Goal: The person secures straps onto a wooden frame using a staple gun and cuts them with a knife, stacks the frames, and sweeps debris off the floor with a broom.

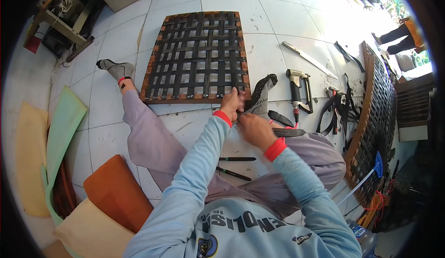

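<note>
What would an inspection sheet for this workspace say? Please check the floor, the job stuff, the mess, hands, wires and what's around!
Surface: white tiled floor, marked and dirty in places.
Job's things: wooden frame with woven black straps, on the floor; staple gun to its right.
Clutter: long flat blade, loose black straps, green foam sheet.
Hands: left hand at the frame's near right corner, right hand close beside; their grip is unclear.
Cables: thin red cord, lower right.
Surroundings: second strapped frame on the right; another person, partly visible, upper right.
</note>
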Motion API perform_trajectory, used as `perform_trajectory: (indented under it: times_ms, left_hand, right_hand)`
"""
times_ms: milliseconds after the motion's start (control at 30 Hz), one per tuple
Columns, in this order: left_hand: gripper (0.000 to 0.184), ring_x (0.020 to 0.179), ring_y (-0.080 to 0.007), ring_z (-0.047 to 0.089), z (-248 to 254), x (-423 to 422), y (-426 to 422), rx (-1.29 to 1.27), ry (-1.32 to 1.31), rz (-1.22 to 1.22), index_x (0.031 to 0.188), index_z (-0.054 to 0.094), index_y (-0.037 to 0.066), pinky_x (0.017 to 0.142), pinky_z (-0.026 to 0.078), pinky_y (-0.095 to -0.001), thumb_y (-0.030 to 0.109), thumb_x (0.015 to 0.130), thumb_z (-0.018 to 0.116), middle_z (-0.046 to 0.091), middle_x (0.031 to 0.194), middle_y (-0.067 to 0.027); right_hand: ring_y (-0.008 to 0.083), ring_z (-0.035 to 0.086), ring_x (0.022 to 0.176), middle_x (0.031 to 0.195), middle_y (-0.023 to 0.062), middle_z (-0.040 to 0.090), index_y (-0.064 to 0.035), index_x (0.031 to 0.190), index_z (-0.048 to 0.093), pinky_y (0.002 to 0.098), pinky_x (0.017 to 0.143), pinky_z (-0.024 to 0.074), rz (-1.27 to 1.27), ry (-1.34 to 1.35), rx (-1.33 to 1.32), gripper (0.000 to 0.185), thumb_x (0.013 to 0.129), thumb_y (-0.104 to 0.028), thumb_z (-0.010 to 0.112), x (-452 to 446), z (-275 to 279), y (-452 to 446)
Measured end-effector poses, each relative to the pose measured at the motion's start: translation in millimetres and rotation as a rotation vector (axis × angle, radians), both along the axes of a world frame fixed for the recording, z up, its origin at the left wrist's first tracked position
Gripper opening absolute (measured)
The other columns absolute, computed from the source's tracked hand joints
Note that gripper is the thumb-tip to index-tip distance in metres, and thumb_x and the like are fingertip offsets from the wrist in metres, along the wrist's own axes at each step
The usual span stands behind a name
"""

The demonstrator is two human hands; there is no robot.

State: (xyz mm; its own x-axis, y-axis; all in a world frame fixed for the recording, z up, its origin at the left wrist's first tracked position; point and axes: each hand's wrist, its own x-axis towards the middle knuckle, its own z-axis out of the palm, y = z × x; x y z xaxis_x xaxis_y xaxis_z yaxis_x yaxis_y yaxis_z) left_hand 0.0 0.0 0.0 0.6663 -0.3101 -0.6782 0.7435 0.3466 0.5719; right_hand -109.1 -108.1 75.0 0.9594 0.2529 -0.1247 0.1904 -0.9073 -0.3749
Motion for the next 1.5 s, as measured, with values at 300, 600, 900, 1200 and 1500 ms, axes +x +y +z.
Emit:
perform_trajectory:
  times_ms: [300,600,900,1200,1500]
  left_hand:
    - [0.046,0.048,-0.0093,0.046,14.5,-36.1,-19.2,0.322,-0.058,0.132,0.082,0.061,0.006,0.041,0.036,-0.0251,0.046,0.1,0.046,0.057,0.065,-0.0005]
    - [0.057,0.054,-0.0166,0.06,-20.2,-42.6,-12.8,0.69,-0.459,0.027,0.077,0.065,-0.001,0.054,0.047,-0.0322,0.045,0.101,0.043,0.061,0.058,-0.0073]
    - [0.045,0.065,-0.0279,0.064,-33.2,-51.0,-13.7,0.611,-0.543,0.086,0.079,0.065,0.0,0.065,0.049,-0.0401,0.031,0.101,0.04,0.064,0.066,-0.0122]
    - [0.043,0.076,-0.0445,0.063,-25.8,-51.3,-8.3,0.727,-0.628,0.044,0.082,0.063,-0.003,0.071,0.048,-0.0501,0.03,0.099,0.041,0.065,0.075,-0.0246]
    - [0.04,0.085,-0.0512,0.059,-39.1,-48.2,-11.1,0.768,-0.643,0.083,0.085,0.062,-0.006,0.076,0.046,-0.0552,0.027,0.096,0.043,0.063,0.086,-0.0324]
  right_hand:
    - [0.0438,0.06,0.105,0.112,0.0302,0.061,0.008,0.117,0.051,0.0468,0.09,0.0481,-0.767,-0.151,-0.19,0.066,0.078,-0.039,0.076,88.7,-51.3,-192.2]
    - [0.0372,0.065,0.088,0.091,0.0239,0.066,0.0103,0.103,0.057,0.0415,0.079,0.0507,-0.872,-0.016,0.083,0.05,0.077,-0.031,0.066,130.6,-44.0,-228.7]
    - [0.0131,0.052,0.047,0.059,0.0027,0.055,-0.0009,0.073,0.06,0.0287,0.045,0.0408,-0.619,0.411,0.766,0.031,0.087,-0.028,0.065,55.0,83.7,-98.3]
    - [0.0178,0.056,0.043,0.051,0.0087,0.056,0.0058,0.065,0.059,0.0331,0.043,0.0437,-0.523,0.397,0.613,0.038,0.086,-0.026,0.06,33.5,51.8,-26.5]
    - [0.0282,0.064,0.054,0.056,0.0178,0.059,0.0095,0.075,0.06,0.0392,0.055,0.0498,-0.497,0.301,0.418,0.037,0.081,-0.027,0.059,31.2,48.0,-13.7]
